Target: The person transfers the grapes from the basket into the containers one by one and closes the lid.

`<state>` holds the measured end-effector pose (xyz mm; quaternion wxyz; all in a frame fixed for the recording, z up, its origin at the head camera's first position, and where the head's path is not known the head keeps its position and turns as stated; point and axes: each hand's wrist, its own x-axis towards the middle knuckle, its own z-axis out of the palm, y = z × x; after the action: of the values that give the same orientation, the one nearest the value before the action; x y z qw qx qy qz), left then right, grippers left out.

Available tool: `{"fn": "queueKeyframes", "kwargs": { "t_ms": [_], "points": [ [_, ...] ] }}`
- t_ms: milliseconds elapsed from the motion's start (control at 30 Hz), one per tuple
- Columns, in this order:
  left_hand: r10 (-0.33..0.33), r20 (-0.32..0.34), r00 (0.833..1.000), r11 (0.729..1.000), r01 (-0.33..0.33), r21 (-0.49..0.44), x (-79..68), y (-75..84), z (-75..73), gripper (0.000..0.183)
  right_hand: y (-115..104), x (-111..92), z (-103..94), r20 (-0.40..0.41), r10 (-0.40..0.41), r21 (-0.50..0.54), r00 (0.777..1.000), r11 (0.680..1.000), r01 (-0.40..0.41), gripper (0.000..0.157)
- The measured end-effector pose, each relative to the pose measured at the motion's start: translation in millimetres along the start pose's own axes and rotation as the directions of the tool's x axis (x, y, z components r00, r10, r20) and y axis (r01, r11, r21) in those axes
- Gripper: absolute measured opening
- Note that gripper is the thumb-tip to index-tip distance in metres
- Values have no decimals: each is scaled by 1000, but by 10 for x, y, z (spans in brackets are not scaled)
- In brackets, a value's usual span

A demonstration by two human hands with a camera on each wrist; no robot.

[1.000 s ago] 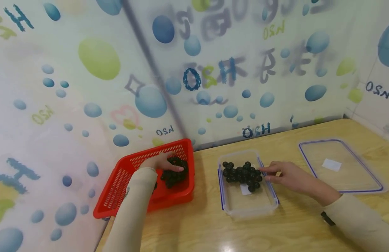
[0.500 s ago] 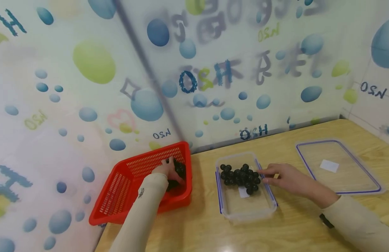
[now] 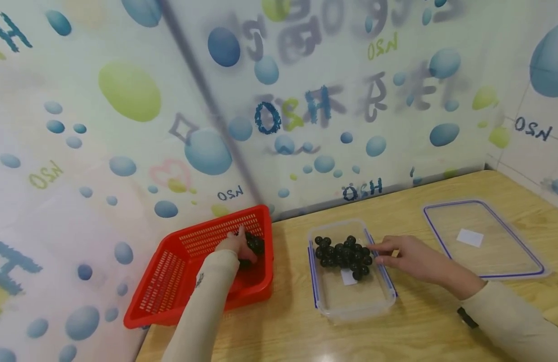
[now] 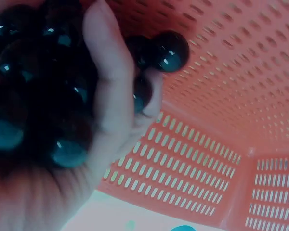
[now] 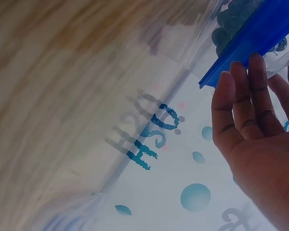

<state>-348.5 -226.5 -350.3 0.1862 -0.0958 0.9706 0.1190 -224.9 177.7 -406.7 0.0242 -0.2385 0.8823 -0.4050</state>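
Observation:
In the head view my left hand reaches into the right end of a red plastic basket. It holds a bunch of dark grapes, partly hidden behind the hand. The left wrist view shows curled fingers against the glossy grapes. My right hand is at the right side of a clear plastic container, its fingertips on the rim. In the right wrist view, nearly straight fingers touch the container's blue side latch. Another dark grape bunch lies inside the container.
A clear lid with a blue seal and a white label lies on the wooden table, right of the container. Behind the table rises a wall covering printed with blue and green drops. The basket stands close to this wall.
My left hand has turned and closed round the grapes in the basket, hiding more of them. The right hand stays at the container's rim. The head view has shifted slightly.

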Motion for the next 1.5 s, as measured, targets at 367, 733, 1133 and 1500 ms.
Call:
{"fn": "queueKeyframes", "kwargs": {
  "t_ms": [367, 733, 1133, 1500],
  "points": [
    [90, -9, 996, 994, -90, -57, -45, -56, -91, 107, 0, 1, 1, -8, 37, -16, 999, 999, -37, 40],
    [306, -129, 943, 950, -311, -27, -319, -239, -327, 96, -5, 58, -7, 3, 4, -14, 1000, 1000, -4, 38],
    [605, -222, 764, 795, -597, 113, -1018, 323, -322, 94, -34, 35, -9, -9, 21, -50, 1000, 999, -21, 38],
    [757, -144, 637, 653, -734, 188, -1313, 796, 10, 97, -25, 15, 4, -5, 32, -26, 999, 999, -33, 39]
  ]
}}
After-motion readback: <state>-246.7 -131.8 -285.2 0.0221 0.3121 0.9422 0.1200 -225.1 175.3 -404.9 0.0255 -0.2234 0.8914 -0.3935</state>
